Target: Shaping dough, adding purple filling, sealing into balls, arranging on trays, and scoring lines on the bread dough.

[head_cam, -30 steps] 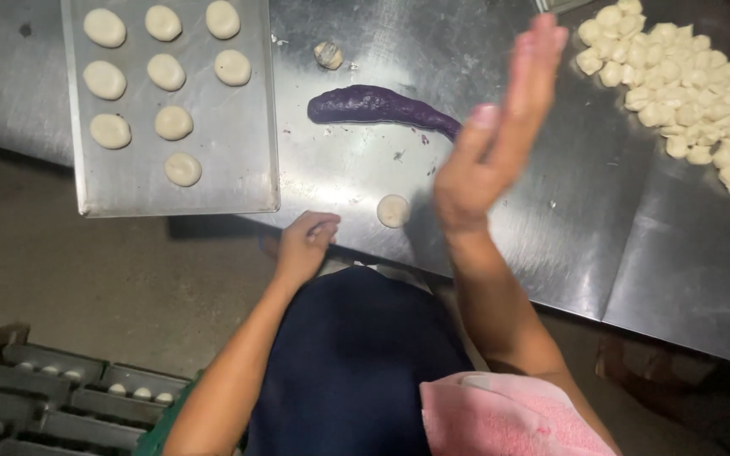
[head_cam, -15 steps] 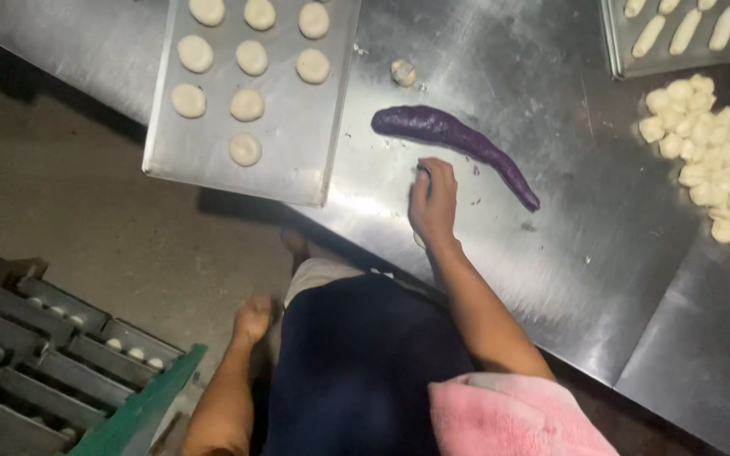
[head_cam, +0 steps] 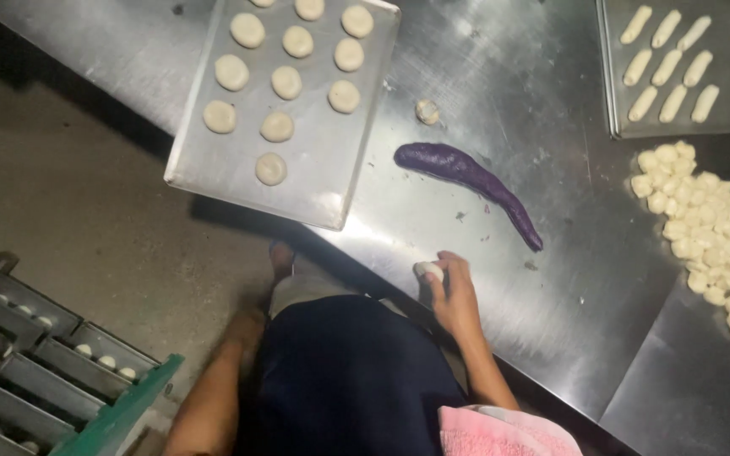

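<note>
My right hand (head_cam: 456, 295) rests at the near edge of the steel table (head_cam: 551, 287), its fingers closed on a small pale dough piece (head_cam: 428, 270). Just beyond it lies a long purple filling roll (head_cam: 475, 181), and farther off a small dough ball (head_cam: 427, 111). My left hand (head_cam: 248, 328) hangs by my side below the table edge, blurred, so its fingers are unclear. A metal tray (head_cam: 314, 181) with several flattened round dough discs (head_cam: 277, 127) overhangs the table edge at the left.
A heap of small pale dough pieces (head_cam: 711, 228) lies at the right. Behind it, a second tray (head_cam: 614, 76) holds several finger-shaped dough pieces. A rack of trays (head_cam: 35, 355) stands on the floor at lower left. A pink cloth (head_cam: 500, 431) hangs at my waist.
My right hand came down from a raised position, pressed on the table, then drew back to the near edge onto the dough piece. My left hand dropped from the table edge to my side.
</note>
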